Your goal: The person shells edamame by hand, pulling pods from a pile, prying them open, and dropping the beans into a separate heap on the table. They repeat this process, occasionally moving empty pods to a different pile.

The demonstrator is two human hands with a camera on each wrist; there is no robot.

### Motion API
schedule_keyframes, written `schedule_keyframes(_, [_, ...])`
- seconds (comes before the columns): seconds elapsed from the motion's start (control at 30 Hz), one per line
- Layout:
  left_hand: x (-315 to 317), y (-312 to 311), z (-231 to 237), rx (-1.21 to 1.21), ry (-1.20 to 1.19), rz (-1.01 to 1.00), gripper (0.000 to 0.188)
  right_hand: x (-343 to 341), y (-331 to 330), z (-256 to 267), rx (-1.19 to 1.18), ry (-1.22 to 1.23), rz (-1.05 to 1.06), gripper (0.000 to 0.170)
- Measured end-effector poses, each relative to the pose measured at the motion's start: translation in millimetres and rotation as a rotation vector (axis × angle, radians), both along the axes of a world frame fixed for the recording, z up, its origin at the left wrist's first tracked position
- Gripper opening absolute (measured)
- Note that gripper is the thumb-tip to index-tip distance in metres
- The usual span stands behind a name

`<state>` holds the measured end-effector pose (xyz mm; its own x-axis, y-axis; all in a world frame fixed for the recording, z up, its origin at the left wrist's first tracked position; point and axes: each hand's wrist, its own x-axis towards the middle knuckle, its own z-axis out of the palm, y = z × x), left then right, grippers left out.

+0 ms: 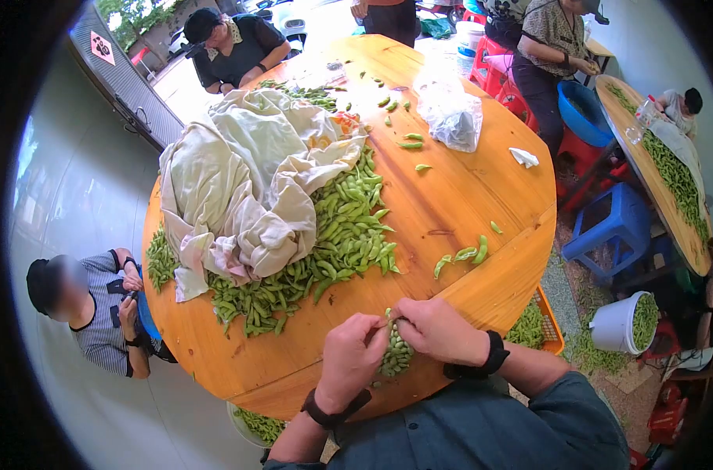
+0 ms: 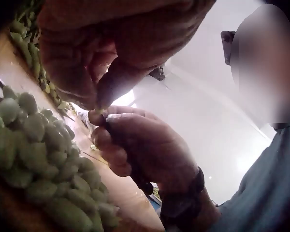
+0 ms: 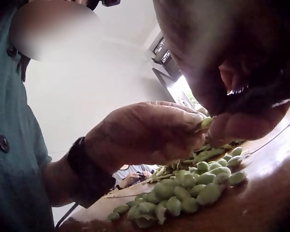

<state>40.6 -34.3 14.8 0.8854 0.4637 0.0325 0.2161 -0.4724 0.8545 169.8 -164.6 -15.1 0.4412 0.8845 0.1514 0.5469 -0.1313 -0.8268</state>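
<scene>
Both hands meet close over the table's near edge. My left hand (image 1: 349,356) pinches a small green soybean pod (image 3: 206,123) between thumb and fingertips. My right hand (image 1: 443,333) pinches the same pod from the other side, fingertips against those of the left. Most of the pod is hidden by the fingers. Just below the hands lies a pile of shelled green beans (image 3: 183,193), which fills the lower left of the left wrist view.
A heap of pods (image 1: 341,227) lies beyond the hands, partly under a crumpled cloth (image 1: 247,172). Several loose pods (image 1: 466,253) and a plastic bag (image 1: 450,117) are on the round wooden table (image 1: 497,188). Other people sit around. A white bucket (image 1: 613,325) stands at right.
</scene>
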Motion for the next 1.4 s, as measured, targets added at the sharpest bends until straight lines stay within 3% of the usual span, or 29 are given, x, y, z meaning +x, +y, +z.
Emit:
schedule_keyframes(0.03, [0.2,-2.4,0.7,0.173,-0.042,-0.019,0.008,-1.5,0.5,1.0,0.000,0.000,0.000,0.013])
schedule_keyframes(0.13, [0.0,-7.9,2.2,0.274,-0.112,-0.024,0.006,-4.2,1.9,3.8,-0.032,-0.012,-0.011,0.012])
schedule_keyframes(0.27, [-4.7,-3.0,-5.9,0.083,-0.154,0.012,0.007,0.0,2.8,5.3,0.085,0.086,0.026,0.015])
schedule_keyframes(0.33, [-7.5,2.0,-1.4,-0.613,0.016,0.152,0.006,1.8,2.6,8.8,0.118,0.128,0.039,0.016])
schedule_keyframes(0.37, [-8.5,6.4,-0.9,-0.611,0.015,0.152,0.006,2.2,2.4,11.2,0.094,0.225,0.056,0.016])
schedule_keyframes(0.43, [-9.9,14.9,-2.8,-0.837,0.028,0.082,0.006,3.0,3.2,15.3,0.070,0.323,0.075,0.017])
schedule_keyframes(0.5, [-11.9,18.4,-7.9,-0.963,0.015,0.084,0.007,2.6,5.5,17.8,-0.006,0.705,0.090,0.013])
schedule_keyframes(0.57, [-12.9,19.5,-10.3,-1.090,0.004,0.082,0.008,2.5,6.5,18.5,-0.022,0.720,0.082,0.013])
schedule_keyframes(0.63, [-11.0,17.7,-11.6,-1.003,0.021,0.071,0.009,2.2,6.9,18.6,-0.039,0.730,0.072,0.014])
schedule_keyframes(0.67, [-11.3,16.3,-13.8,-1.003,0.021,0.070,0.009,1.6,6.9,18.1,0.006,0.550,0.055,0.013])
schedule_keyframes(0.7, [-13.1,13.9,-17.0,-0.671,0.021,0.026,0.010,1.1,6.7,17.7,0.049,0.370,0.038,0.013])
schedule_keyframes(0.73, [-13.9,11.6,-18.1,-0.341,0.021,-0.016,0.011,0.9,6.4,17.0,0.046,0.371,0.039,0.013])
schedule_keyframes(0.77, [-13.7,10.2,-15.3,-0.342,0.022,-0.014,0.011,0.7,6.4,16.1,0.050,0.322,0.046,0.013])
schedule_keyframes(0.83, [-11.4,7.1,-3.1,0.155,-0.037,-0.082,0.012,0.2,7.4,15.0,0.056,0.272,0.056,0.014])
schedule_keyframes(0.93, [-9.0,0.4,-2.6,0.258,-0.077,-0.053,0.011,-1.5,8.9,14.2,0.058,0.224,0.023,0.014])
schedule_keyframes(1.07, [-8.6,0.6,-5.4,0.210,-0.088,-0.051,0.011,-2.2,10.4,14.0,0.076,0.212,-0.003,0.014])
schedule_keyframes(1.17, [-11.5,2.6,-7.9,0.012,-0.044,-0.039,0.012,-0.4,10.7,14.0,0.073,0.330,0.010,0.013])
schedule_keyframes(1.23, [-12.7,5.7,-6.2,-0.542,0.074,0.005,0.012,1.0,10.7,13.2,0.050,0.415,0.027,0.013])
schedule_keyframes(1.3, [-12.7,7.8,-8.1,-0.656,0.057,0.003,0.013,1.7,11.1,11.1,-0.002,0.732,0.053,0.012])
schedule_keyframes(1.4, [-13.4,11.7,-13.2,-0.834,0.035,0.005,0.015,5.2,11.5,10.3,-0.009,0.920,0.111,0.012])
